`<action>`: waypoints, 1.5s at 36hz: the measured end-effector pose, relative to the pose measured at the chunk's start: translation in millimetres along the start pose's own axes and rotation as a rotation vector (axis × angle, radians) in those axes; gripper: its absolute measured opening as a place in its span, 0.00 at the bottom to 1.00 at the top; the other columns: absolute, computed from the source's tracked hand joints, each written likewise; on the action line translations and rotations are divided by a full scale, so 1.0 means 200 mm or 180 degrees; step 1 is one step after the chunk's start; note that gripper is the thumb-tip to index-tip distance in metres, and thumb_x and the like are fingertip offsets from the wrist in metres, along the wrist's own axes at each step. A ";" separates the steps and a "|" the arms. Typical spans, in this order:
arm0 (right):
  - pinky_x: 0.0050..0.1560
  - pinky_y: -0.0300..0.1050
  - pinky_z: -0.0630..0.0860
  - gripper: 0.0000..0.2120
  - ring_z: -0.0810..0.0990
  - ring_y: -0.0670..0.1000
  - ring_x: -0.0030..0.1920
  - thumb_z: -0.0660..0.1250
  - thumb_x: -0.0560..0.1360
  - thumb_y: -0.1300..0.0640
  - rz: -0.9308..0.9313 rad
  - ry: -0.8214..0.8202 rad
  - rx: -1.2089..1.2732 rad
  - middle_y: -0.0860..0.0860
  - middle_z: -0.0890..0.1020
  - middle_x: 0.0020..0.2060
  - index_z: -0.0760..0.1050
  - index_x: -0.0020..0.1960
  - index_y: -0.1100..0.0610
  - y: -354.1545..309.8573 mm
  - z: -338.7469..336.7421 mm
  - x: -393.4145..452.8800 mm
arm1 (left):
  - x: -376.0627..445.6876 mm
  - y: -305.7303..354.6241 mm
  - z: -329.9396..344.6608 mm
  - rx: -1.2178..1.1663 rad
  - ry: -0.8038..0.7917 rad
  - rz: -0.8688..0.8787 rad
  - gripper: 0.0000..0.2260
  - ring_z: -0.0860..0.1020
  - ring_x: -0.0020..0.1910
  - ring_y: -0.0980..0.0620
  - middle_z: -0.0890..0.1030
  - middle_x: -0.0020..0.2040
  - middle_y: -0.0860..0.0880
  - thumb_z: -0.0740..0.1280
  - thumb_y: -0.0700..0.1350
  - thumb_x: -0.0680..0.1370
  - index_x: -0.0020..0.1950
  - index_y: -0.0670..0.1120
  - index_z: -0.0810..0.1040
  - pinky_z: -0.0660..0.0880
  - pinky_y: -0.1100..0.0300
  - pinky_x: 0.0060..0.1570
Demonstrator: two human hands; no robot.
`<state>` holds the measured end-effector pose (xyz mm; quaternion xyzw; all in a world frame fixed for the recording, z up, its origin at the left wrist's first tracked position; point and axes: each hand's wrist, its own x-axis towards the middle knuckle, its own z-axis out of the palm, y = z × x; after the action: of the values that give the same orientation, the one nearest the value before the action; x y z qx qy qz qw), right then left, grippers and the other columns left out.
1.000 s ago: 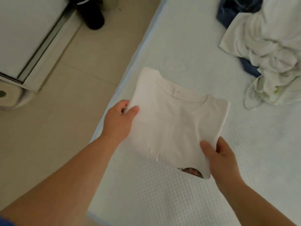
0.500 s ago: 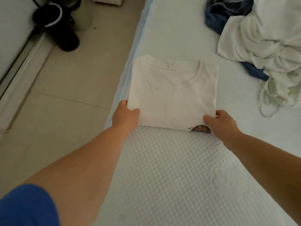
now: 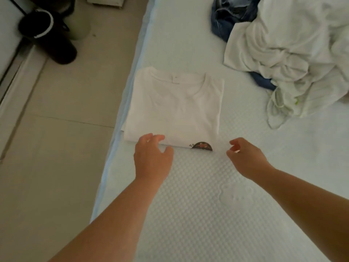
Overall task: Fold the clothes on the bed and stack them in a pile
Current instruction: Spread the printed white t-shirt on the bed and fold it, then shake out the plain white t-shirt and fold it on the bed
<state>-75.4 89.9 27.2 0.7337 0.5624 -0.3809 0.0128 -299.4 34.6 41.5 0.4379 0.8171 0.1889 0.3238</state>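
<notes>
While both hands hover over the bed, neither grip holds anything. On the left hand the grip is loose and wide, fingers relaxed and spread, their tips over the near edge of the folded white T-shirt; whether they touch the cloth cannot be told. On the right hand the grip is also slack, fingers loosely curled around nothing, and it sits just beyond the shirt's near right corner, apart from the fabric. The shirt lies flat on the mattress directly ahead of both hands, collar and neck label at the far end, a small dark printed patch showing at the near edge between the two hands. Its left side runs along the edge of the bed. Farther out, beyond and to the side of the right hand, a crumpled heap of white clothes lies well apart from the shirt, with blue denim partly under it. Off past the left hand, a black object stands on the floor.
</notes>
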 end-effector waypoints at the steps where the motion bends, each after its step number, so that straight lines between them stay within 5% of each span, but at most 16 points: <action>1: 0.27 0.34 0.66 0.13 0.74 0.42 0.36 0.61 0.77 0.53 0.0002 0.0038 -0.0050 0.45 0.76 0.45 0.72 0.61 0.50 0.05 -0.04 -0.04 | -0.06 0.05 0.03 -0.0110 -0.0130 0.0047 0.16 0.67 0.66 0.51 0.70 0.65 0.47 0.66 0.45 0.75 0.63 0.48 0.75 0.59 0.61 0.65; 4: 0.30 0.32 0.66 0.11 0.75 0.42 0.37 0.60 0.77 0.55 0.0037 -0.0003 -0.0106 0.45 0.77 0.44 0.75 0.58 0.49 0.19 -0.14 -0.14 | -0.21 0.19 0.13 -0.0098 -0.0429 0.0205 0.14 0.70 0.62 0.53 0.74 0.61 0.49 0.66 0.45 0.75 0.61 0.47 0.76 0.60 0.66 0.60; 10: 0.44 0.35 0.67 0.12 0.73 0.42 0.45 0.59 0.77 0.52 0.0015 -0.0182 -0.0424 0.41 0.74 0.46 0.72 0.60 0.48 0.47 -0.32 -0.20 | -0.21 0.45 0.33 0.0358 -0.0565 0.0715 0.14 0.72 0.62 0.50 0.76 0.61 0.49 0.67 0.44 0.74 0.59 0.46 0.78 0.64 0.59 0.62; 16: 0.53 0.37 0.67 0.14 0.73 0.44 0.53 0.62 0.77 0.51 -0.0187 0.0219 -0.0605 0.44 0.75 0.53 0.72 0.62 0.50 0.70 -0.62 0.01 | -0.03 0.76 0.65 0.0512 -0.0500 0.1207 0.17 0.68 0.67 0.51 0.72 0.68 0.50 0.64 0.47 0.76 0.65 0.49 0.74 0.61 0.60 0.64; 22: 0.63 0.47 0.65 0.21 0.67 0.52 0.66 0.65 0.75 0.50 -0.0478 0.1073 -0.0677 0.51 0.69 0.65 0.69 0.66 0.53 0.72 -0.98 0.40 | 0.10 0.81 1.11 0.1812 -0.1076 0.0831 0.36 0.36 0.75 0.47 0.38 0.77 0.48 0.52 0.67 0.75 0.77 0.55 0.40 0.39 0.44 0.71; 27: 0.57 0.41 0.57 0.26 0.63 0.53 0.68 0.66 0.74 0.50 -0.1088 0.1672 -0.0560 0.51 0.65 0.67 0.64 0.69 0.53 0.61 -1.13 0.77 | 0.13 0.68 1.31 0.2030 -0.0707 0.1026 0.36 0.19 0.65 0.50 0.20 0.67 0.50 0.35 0.72 0.68 0.64 0.57 0.19 0.24 0.45 0.63; 30: 0.68 0.45 0.54 0.34 0.55 0.53 0.73 0.67 0.73 0.53 -0.1416 0.1775 -0.0521 0.51 0.57 0.73 0.55 0.75 0.52 0.53 -1.14 0.99 | 0.17 0.65 1.35 0.2077 -0.0841 0.1014 0.34 0.13 0.57 0.53 0.12 0.57 0.53 0.32 0.73 0.66 0.55 0.58 0.12 0.17 0.49 0.55; 34: 0.70 0.51 0.56 0.38 0.58 0.57 0.72 0.66 0.73 0.50 -0.0850 0.1593 -0.0248 0.56 0.60 0.73 0.49 0.76 0.54 0.47 -1.12 1.25 | 0.20 0.62 1.40 0.2046 -0.0845 0.0967 0.33 0.15 0.60 0.54 0.13 0.59 0.53 0.30 0.73 0.65 0.57 0.59 0.12 0.16 0.49 0.56; 37: 0.52 0.46 0.68 0.19 0.74 0.56 0.56 0.64 0.74 0.51 -0.0878 0.1788 0.0000 0.53 0.77 0.54 0.70 0.64 0.53 0.49 -1.07 1.32 | 0.21 0.61 1.41 0.2070 -0.0884 0.0945 0.33 0.16 0.62 0.53 0.14 0.61 0.54 0.30 0.73 0.65 0.57 0.60 0.13 0.16 0.49 0.57; 41: 0.36 0.40 0.65 0.06 0.72 0.48 0.37 0.61 0.74 0.48 -0.0984 0.1998 0.0479 0.44 0.73 0.34 0.72 0.47 0.49 0.52 -1.04 1.28 | 0.22 0.59 1.41 0.2069 -0.0896 0.0929 0.33 0.16 0.61 0.54 0.13 0.59 0.54 0.32 0.73 0.66 0.58 0.60 0.13 0.16 0.49 0.57; 47: 0.30 0.36 0.63 0.09 0.70 0.37 0.29 0.61 0.75 0.47 -0.1227 0.1989 0.1082 0.41 0.73 0.30 0.69 0.36 0.46 0.50 -1.06 0.95 | 0.23 0.60 1.38 0.2032 -0.1082 0.0873 0.34 0.15 0.59 0.54 0.14 0.60 0.55 0.36 0.73 0.67 0.57 0.61 0.14 0.18 0.49 0.58; 51: 0.34 0.38 0.65 0.10 0.70 0.37 0.30 0.62 0.75 0.47 -0.1244 0.1814 0.1351 0.37 0.74 0.28 0.69 0.35 0.46 0.51 -1.19 0.63 | 0.21 0.71 1.26 0.1936 -0.1348 0.0743 0.39 0.28 0.72 0.51 0.29 0.74 0.51 0.49 0.71 0.73 0.72 0.57 0.29 0.31 0.46 0.68; 54: 0.34 0.37 0.66 0.11 0.69 0.37 0.29 0.63 0.75 0.48 -0.1271 0.1670 0.1634 0.37 0.73 0.27 0.70 0.35 0.48 0.50 -1.31 0.34 | 0.08 0.86 1.04 0.0869 -0.1488 0.0445 0.38 0.47 0.76 0.51 0.46 0.78 0.50 0.62 0.62 0.74 0.77 0.54 0.45 0.48 0.51 0.72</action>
<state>155.8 226.5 133.1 0.6618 0.5647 -0.3040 -0.3884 -59.9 147.5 -11.4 0.5645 0.7059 -0.0072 0.4277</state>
